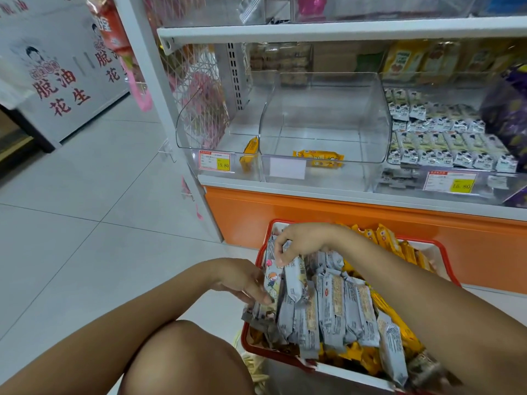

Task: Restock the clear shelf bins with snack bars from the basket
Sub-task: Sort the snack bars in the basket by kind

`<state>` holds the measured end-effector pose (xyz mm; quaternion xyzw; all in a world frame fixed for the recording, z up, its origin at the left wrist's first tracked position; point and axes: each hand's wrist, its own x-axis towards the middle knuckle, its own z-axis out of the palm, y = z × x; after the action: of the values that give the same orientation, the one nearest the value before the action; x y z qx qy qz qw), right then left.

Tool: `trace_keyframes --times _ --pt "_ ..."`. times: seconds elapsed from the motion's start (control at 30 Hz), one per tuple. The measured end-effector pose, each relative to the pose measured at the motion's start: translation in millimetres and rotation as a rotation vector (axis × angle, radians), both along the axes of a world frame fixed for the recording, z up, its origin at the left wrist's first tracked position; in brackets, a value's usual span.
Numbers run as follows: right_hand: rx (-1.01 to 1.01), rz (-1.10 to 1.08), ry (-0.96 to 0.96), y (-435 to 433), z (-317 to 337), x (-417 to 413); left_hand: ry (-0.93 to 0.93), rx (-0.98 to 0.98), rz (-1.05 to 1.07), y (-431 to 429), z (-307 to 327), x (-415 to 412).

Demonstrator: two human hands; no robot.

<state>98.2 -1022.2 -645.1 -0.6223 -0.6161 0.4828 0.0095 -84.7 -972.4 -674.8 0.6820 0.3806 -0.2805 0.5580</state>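
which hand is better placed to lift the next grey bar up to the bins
Probably right: the right hand pinches a grey bar by its top end, while the left hand just touches bars at the side of the basket.

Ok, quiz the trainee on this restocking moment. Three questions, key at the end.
1. True or false: the middle bin holds just one yellow bar.
2. Which clear bin is already well stocked? A) left B) middle C) right bin
3. What colour is the wrapper that the right hand pinches over the red basket?

Key: 1 true; 2 C; 3 grey.
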Motion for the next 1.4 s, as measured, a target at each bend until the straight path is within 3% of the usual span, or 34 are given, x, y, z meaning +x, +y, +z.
trace_keyframes --times 0.1,0.2,0.3,0.47,0.63,0.73,1.03,1.2,1.4 --pt "0.084 -0.067 0.003 3 19 13 -0.114 -0.019 0.028 1 16 6" --pt "0.23 -0.22 0.013 -2 50 33 -0.307 -0.165 0.221 1 38 18" --pt "0.392 -0.293 -0.116 -10 78 50 -0.486 -0.319 0.427 -6 63 38" --pt "0.553 -0.414 -0.332 -23 99 68 -0.623 -0.293 0.422 -24 94 82" --pt "0.715 -0.779 -0.145 -44 95 99 -0.679 -0.275 0.403 -35 109 127" --pt "0.724 -0.845 -0.054 -54 100 117 -0.674 -0.298 0.386 -45 108 151" --pt "0.512 -0.7 0.03 -84 133 175 -0.762 -0.435 0.437 -57 110 202" --pt "0.474 -0.799 0.093 -90 148 202 -0.736 -0.53 0.364 -56 114 220" --pt "0.663 -0.896 0.053 -85 147 199 -0.803 -0.752 0.409 -55 115 245"
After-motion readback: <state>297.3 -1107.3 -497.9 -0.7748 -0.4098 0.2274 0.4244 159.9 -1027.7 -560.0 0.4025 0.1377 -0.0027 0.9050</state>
